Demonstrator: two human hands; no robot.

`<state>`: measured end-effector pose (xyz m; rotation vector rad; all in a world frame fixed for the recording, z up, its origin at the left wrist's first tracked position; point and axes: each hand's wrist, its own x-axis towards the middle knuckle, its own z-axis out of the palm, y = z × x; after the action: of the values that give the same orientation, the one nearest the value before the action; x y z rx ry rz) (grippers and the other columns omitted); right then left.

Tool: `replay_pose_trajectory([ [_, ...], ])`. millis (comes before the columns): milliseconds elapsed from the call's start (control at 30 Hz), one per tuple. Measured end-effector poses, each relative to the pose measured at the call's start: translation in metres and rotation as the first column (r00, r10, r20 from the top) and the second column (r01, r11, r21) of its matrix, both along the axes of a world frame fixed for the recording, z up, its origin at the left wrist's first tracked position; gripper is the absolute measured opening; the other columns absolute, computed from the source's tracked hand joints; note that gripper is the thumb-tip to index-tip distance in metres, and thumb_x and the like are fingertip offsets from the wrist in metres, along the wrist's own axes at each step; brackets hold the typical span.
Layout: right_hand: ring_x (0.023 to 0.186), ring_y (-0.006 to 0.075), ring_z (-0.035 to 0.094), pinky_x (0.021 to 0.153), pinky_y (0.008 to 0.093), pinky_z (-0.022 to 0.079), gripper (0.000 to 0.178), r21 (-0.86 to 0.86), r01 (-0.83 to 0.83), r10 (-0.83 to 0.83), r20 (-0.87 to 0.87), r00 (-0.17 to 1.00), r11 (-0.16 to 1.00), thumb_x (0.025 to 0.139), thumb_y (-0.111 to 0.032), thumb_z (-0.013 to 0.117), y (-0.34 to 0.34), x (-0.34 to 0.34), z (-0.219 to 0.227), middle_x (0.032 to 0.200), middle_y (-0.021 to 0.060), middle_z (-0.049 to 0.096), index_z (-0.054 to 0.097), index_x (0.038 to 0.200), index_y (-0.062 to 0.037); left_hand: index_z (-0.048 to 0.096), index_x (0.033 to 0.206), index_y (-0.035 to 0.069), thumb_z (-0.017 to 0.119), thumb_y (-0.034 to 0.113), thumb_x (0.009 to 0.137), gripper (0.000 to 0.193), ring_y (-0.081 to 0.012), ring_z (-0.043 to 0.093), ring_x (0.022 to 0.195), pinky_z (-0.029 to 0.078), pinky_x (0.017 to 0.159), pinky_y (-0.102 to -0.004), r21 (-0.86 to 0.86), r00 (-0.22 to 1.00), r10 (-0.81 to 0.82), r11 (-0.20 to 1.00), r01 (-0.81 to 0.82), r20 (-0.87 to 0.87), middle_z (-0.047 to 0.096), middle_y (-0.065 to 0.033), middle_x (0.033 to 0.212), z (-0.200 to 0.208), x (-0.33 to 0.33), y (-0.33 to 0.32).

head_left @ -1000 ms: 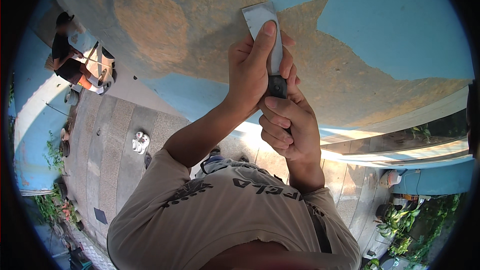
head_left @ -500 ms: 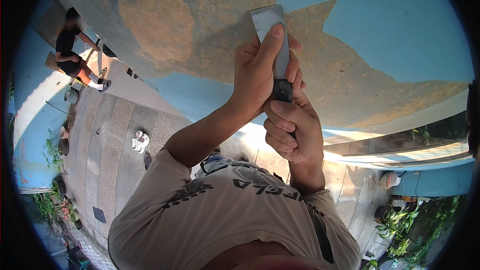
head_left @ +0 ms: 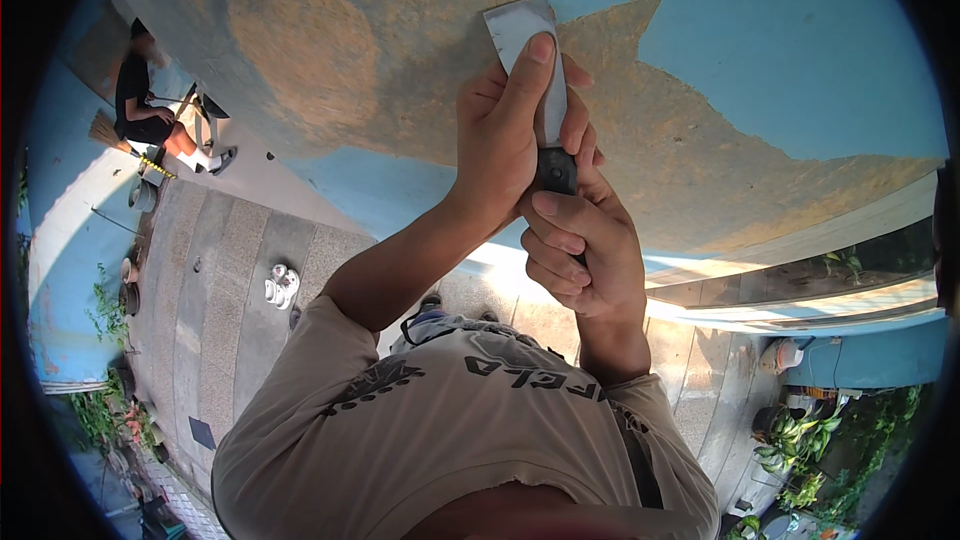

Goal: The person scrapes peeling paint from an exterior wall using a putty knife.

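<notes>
One scraper (head_left: 551,128) on my feed: left hand (head_left: 500,135) pinching its blade (head_left: 516,24), right hand (head_left: 597,245) wrapped round the black handle (head_left: 556,173), and it's over a brown patch (head_left: 425,50) on the blue wall (head_left: 790,60).

The beige T-shirt (head_left: 440,450) has short sleeves (head_left: 320,365) and dark printed markings (head_left: 385,380).

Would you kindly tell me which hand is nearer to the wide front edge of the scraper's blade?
The left. The left hand holds the metal blade, its thumb lying just behind that edge; the right hand is farther back, wrapped around the black handle.
</notes>
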<state>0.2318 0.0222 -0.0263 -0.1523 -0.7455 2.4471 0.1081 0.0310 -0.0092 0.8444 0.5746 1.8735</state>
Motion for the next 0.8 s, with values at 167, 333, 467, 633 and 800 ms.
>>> replay_pose_trajectory([
  [167,0.037,0.0043,0.032,0.031,0.0199,0.024,0.010,-0.026,-0.024,0.025,0.035,0.999,0.999,0.094,0.002,0.049,-0.001,0.003,-0.002,0.059,-0.0016,0.038,0.052,0.094,-0.0079,0.058,0.090,0.005,0.050,0.044,0.100,0.041,-0.0176,0.055,0.043,0.050,0.048,-0.0356,-0.011,0.999,0.027,1.000,-0.027,-0.041,0.048,-0.0034,0.050,-0.008,0.001,0.000],
  [333,0.037,0.0045,0.032,0.031,0.0199,0.024,0.011,-0.006,-0.010,0.011,0.044,0.999,1.000,0.093,0.003,0.049,-0.006,0.005,-0.001,0.059,-0.0013,0.038,0.052,0.092,-0.0080,0.059,0.087,0.001,0.052,0.044,0.099,0.045,-0.0148,0.056,0.046,0.052,0.048,-0.0328,-0.012,1.000,-0.017,1.000,0.017,0.002,0.053,-0.0060,0.054,-0.012,0.000,-0.003],
  [467,0.037,0.0045,0.032,0.031,0.0198,0.023,0.010,-0.019,0.008,-0.007,0.033,0.999,1.000,0.093,0.002,0.049,0.000,0.000,0.000,0.058,-0.0012,0.038,0.052,0.093,-0.0074,0.059,0.089,0.003,0.051,0.043,0.100,0.043,-0.0161,0.056,0.045,0.051,0.048,-0.0342,0.024,1.000,0.001,1.000,0.000,-0.027,0.052,-0.0055,0.052,-0.003,0.000,0.003],
  [633,0.038,0.0044,0.032,0.031,0.0197,0.022,0.008,-0.041,0.021,-0.018,0.076,0.997,0.999,0.093,0.001,0.049,-0.003,0.016,-0.012,0.058,-0.0013,0.038,0.051,0.093,-0.0066,0.059,0.090,0.003,0.049,0.042,0.101,0.041,-0.0172,0.056,0.045,0.051,0.048,-0.0352,0.029,0.998,-0.018,0.999,0.019,-0.062,0.052,-0.0062,0.052,-0.025,0.008,0.004],
  [800,0.037,0.0045,0.030,0.031,0.0194,0.022,0.009,-0.053,0.022,-0.020,0.040,0.999,0.998,0.093,0.001,0.049,-0.003,0.012,-0.003,0.058,-0.0014,0.037,0.051,0.095,-0.0068,0.060,0.086,0.000,0.051,0.042,0.100,0.045,-0.0142,0.057,0.047,0.050,0.047,-0.0309,0.042,0.998,0.004,0.999,-0.001,-0.063,0.055,-0.0068,0.053,-0.016,0.008,0.004],
])
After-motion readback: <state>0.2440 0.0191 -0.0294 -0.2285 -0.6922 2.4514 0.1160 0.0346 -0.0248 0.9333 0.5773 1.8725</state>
